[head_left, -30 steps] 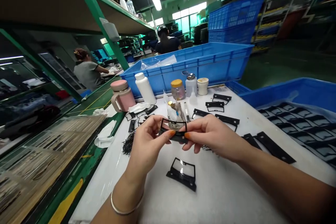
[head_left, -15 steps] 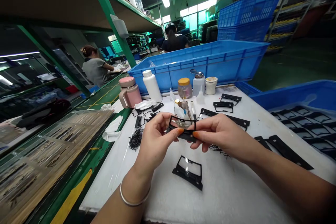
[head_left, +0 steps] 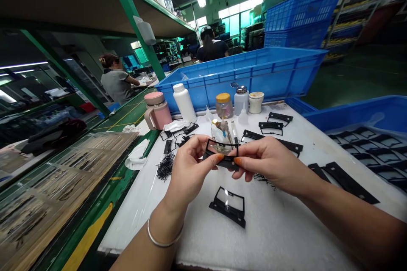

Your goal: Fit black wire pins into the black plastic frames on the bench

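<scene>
Black plastic frame (head_left: 221, 155) sits between the left hand (head_left: 189, 173) and right hand (head_left: 270, 161), both fingers-and-thumb gripping its ends.

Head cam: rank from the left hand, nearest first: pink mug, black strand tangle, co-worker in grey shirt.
From the left hand:
1. Black strand tangle: on the bench, just to the hand's left.
2. Pink mug: back of the bench, ahead and left.
3. Co-worker in grey shirt: beyond the bench, far left.

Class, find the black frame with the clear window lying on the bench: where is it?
The black frame lies on the white bench top at lower centre of the head view, just below the left hand and right hand.
</scene>
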Tool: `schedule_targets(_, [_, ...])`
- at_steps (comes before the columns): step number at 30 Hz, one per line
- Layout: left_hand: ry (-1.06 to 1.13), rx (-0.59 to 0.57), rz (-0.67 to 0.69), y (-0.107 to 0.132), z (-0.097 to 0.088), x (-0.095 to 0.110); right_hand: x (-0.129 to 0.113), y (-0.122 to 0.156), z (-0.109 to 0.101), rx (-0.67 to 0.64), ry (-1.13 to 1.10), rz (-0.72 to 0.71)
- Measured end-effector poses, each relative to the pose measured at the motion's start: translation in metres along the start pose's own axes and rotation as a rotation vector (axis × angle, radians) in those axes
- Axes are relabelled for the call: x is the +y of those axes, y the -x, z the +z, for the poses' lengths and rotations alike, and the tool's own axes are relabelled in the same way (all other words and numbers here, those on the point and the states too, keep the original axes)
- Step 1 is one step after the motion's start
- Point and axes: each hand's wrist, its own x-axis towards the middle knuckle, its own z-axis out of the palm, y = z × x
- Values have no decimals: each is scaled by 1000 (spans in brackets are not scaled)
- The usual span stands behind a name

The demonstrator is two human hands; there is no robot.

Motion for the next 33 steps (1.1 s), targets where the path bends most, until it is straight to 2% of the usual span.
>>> schedule_targets(13, [0,7,11,0,-1,-1,-1,-2,-1,-18,-14,23])
schedule_targets(21, [-8,21,33,1,1,1,10,-4,-1,6,-1,-9])
schedule_targets(33, [-24,17,32,1,1,1,-1,-1,1,18,-25,60])
